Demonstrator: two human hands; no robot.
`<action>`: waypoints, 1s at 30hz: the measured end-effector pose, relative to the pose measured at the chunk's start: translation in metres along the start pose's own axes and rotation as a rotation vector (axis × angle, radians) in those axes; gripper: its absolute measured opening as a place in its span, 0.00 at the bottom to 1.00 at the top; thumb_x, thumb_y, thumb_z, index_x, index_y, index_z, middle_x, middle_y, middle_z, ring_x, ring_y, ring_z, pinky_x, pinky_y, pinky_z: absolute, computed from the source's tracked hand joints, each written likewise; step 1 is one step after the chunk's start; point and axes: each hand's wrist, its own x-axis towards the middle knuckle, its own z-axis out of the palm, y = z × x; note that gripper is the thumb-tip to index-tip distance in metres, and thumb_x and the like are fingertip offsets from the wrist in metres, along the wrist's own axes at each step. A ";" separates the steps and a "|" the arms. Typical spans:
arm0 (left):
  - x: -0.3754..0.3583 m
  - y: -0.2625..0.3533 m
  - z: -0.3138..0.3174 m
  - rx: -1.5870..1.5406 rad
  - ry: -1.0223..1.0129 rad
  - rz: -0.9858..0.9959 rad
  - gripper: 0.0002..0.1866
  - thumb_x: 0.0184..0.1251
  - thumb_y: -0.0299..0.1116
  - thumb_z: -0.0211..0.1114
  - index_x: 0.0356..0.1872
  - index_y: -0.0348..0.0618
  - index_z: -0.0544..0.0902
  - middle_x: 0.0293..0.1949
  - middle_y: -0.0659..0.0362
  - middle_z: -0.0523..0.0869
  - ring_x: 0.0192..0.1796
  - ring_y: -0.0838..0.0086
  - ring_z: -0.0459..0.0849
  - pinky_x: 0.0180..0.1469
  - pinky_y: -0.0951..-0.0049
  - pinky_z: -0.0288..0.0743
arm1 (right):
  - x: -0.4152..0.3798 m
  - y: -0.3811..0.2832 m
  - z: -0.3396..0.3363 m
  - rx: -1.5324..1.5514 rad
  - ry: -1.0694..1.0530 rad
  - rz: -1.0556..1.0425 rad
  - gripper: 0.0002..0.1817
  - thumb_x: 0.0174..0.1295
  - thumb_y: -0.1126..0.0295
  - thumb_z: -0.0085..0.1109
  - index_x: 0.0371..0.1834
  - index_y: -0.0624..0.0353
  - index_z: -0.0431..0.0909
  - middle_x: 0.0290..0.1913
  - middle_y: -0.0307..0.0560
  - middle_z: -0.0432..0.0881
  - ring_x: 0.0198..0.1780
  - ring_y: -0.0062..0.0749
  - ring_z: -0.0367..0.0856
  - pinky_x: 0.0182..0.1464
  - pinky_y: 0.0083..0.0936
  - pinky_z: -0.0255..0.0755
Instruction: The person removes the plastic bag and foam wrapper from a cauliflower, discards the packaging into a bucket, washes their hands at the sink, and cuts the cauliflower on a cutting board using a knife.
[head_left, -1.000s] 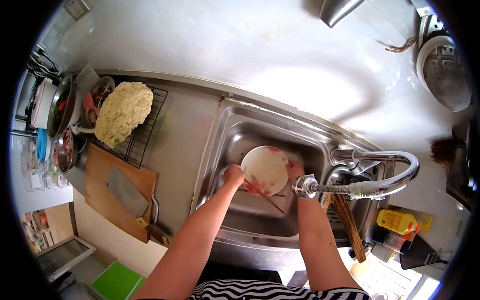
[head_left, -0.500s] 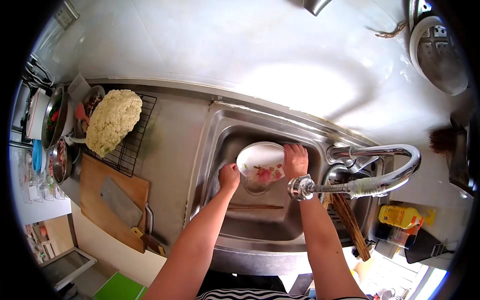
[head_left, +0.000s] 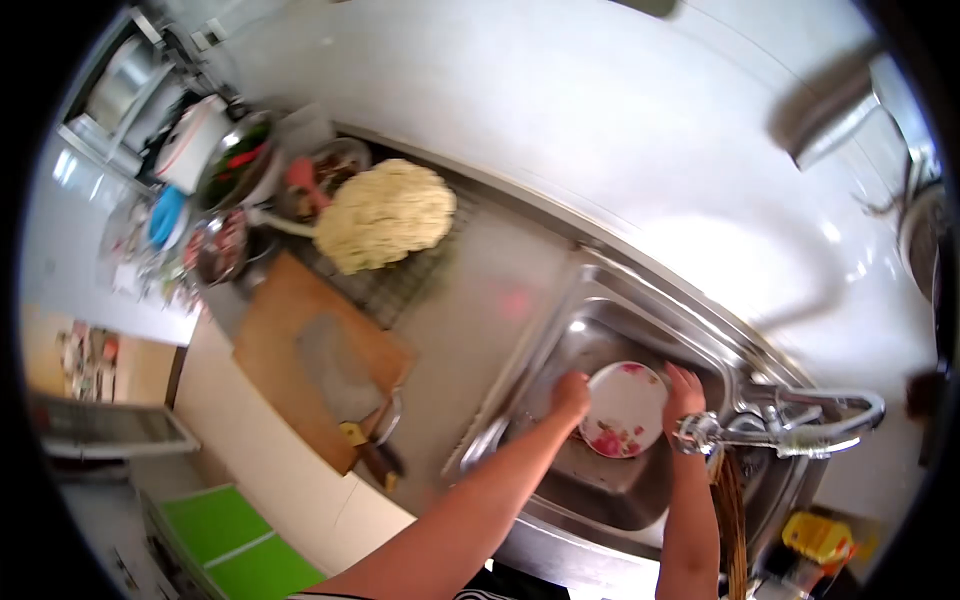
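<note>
A white plate with pink flowers (head_left: 624,408) is held over the steel sink basin (head_left: 600,488), its patterned face showing to the camera. My left hand (head_left: 571,397) is closed on the plate's left edge, fingers bent. At its right edge my right hand (head_left: 683,391) touches the rim, fingers extended and thumb hidden. Just beside my right wrist hangs the faucet's spray head (head_left: 697,432).
Left of the sink are a cauliflower (head_left: 387,215) on a wire rack (head_left: 398,290), a cutting board (head_left: 276,322) with a cleaver (head_left: 340,362), and bowls of food (head_left: 240,165). A yellow bottle (head_left: 818,538) stands right of the sink.
The view has turned toward the left counter, so the sink appears lower right. The plate has turned, its flowers now at top and bottom. Both hands remain at its edges.
</note>
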 end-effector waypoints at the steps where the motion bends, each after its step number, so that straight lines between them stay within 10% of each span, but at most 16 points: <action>1: -0.003 0.011 -0.015 0.065 -0.041 0.006 0.08 0.57 0.29 0.55 0.28 0.45 0.83 0.30 0.50 0.84 0.37 0.58 0.84 0.41 0.59 0.75 | -0.019 0.009 0.007 0.120 0.022 0.063 0.17 0.53 0.77 0.54 0.47 0.60 0.76 0.46 0.56 0.78 0.49 0.52 0.75 0.51 0.40 0.69; 4: -0.035 0.052 -0.061 0.005 -0.063 0.024 0.07 0.58 0.32 0.56 0.30 0.47 0.82 0.29 0.51 0.84 0.36 0.56 0.83 0.40 0.59 0.75 | -0.072 -0.010 -0.003 0.374 0.016 0.484 0.10 0.59 0.70 0.56 0.42 0.62 0.77 0.38 0.59 0.80 0.38 0.47 0.79 0.41 0.36 0.71; 8: -0.083 0.047 -0.054 -0.076 -0.189 0.069 0.08 0.57 0.37 0.59 0.28 0.45 0.81 0.27 0.51 0.83 0.33 0.54 0.82 0.36 0.57 0.74 | -0.114 -0.051 0.014 0.370 0.032 0.420 0.08 0.56 0.70 0.61 0.27 0.65 0.79 0.18 0.45 0.78 0.21 0.31 0.76 0.29 0.29 0.71; 16: -0.119 0.076 -0.042 -0.856 -0.524 -0.199 0.12 0.63 0.38 0.58 0.28 0.41 0.80 0.23 0.55 0.81 0.27 0.69 0.82 0.26 0.70 0.75 | -0.123 -0.043 0.000 1.000 -0.003 0.656 0.07 0.51 0.77 0.59 0.34 0.67 0.79 0.27 0.40 0.80 0.30 0.20 0.76 0.34 0.17 0.71; 22: -0.157 0.101 -0.092 -0.281 -0.488 0.248 0.09 0.61 0.34 0.57 0.33 0.40 0.82 0.32 0.51 0.84 0.33 0.64 0.83 0.35 0.67 0.76 | -0.173 -0.024 -0.029 1.178 -0.155 0.933 0.10 0.63 0.69 0.52 0.39 0.65 0.76 0.27 0.44 0.80 0.24 0.25 0.78 0.23 0.17 0.68; 30: -0.159 0.052 -0.115 -0.719 -0.502 -0.106 0.10 0.58 0.30 0.58 0.41 0.42 0.80 0.32 0.59 0.83 0.34 0.75 0.79 0.33 0.76 0.70 | -0.181 -0.034 -0.055 1.083 -0.245 0.759 0.09 0.58 0.72 0.55 0.39 0.66 0.78 0.29 0.46 0.80 0.24 0.24 0.78 0.22 0.16 0.68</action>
